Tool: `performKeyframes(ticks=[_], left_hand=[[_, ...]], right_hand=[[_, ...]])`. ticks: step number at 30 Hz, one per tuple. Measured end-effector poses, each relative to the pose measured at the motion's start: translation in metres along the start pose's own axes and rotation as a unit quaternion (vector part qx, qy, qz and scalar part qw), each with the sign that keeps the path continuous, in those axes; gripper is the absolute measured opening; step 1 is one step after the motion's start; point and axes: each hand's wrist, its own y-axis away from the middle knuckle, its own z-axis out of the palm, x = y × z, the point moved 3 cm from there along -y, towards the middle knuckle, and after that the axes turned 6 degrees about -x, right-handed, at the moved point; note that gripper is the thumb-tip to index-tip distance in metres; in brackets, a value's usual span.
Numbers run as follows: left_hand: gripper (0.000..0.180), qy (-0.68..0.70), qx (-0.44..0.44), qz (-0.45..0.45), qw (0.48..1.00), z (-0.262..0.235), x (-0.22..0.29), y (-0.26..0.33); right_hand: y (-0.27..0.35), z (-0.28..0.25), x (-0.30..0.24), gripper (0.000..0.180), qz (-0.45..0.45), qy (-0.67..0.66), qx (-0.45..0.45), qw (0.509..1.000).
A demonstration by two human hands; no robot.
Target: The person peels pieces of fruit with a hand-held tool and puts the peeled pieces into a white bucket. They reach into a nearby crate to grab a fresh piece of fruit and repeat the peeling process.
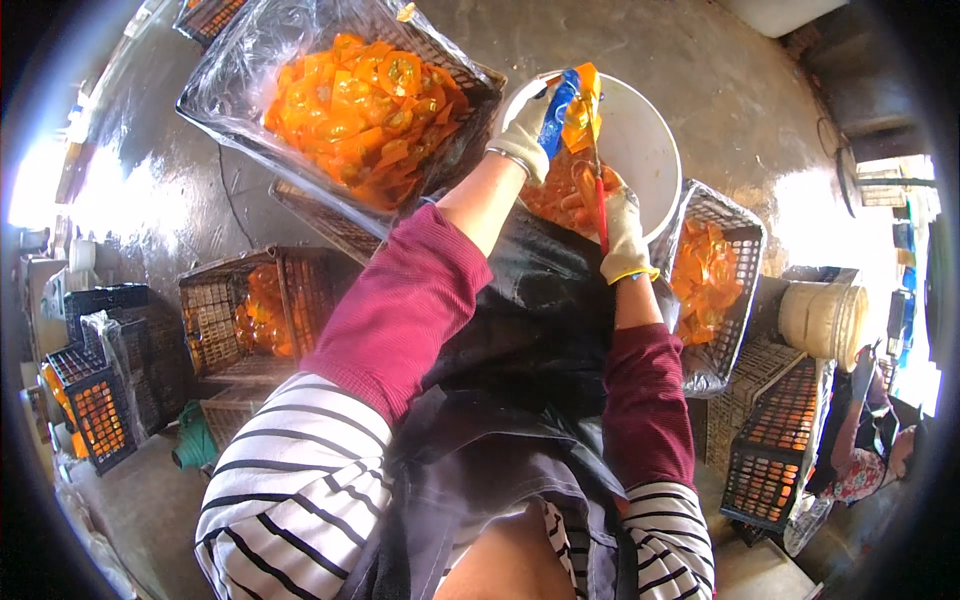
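Note:
My left hand (528, 138), in a pale work glove with blue over the fingers, is closed on an orange plastic packet (581, 110) above the white bucket (650, 140). My right hand (624, 228), in a pale glove with a yellow cuff edge, grips a red-handled cutting tool (601, 212). Its thin blade points away from me and meets the packet's lower part; whether it is a knife or scissors, I cannot tell. Wet orange-red stuff (550, 200) lies in the bucket below both hands.
A plastic-lined crate (215, 125) heaped with orange packets (365, 110) stands left of the bucket. Another crate (740, 280) with orange pieces adjoins the bucket's right. More crates (215, 330) stand lower left and right. A cream drum (822, 318) and another person (865, 450) are at far right.

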Motion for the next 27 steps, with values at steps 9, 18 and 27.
performKeyframes(ticks=[9,18,27], left_hand=[[0.037,-0.258,-0.018,-0.084,0.962,-0.012,-0.009,0.011],[0.050,-0.515,-0.018,-0.084,0.853,0.002,-0.010,0.006],[0.047,-0.192,-0.007,-0.088,0.977,-0.009,-0.023,-0.001]], right_hand=[[0.005,0.004,-0.006,0.029,0.010,-0.126,0.044,0.991],[0.000,-0.012,-0.005,0.028,-0.080,-0.027,0.069,0.994],[0.002,-0.010,-0.009,0.027,-0.021,-0.021,-0.020,0.999]])
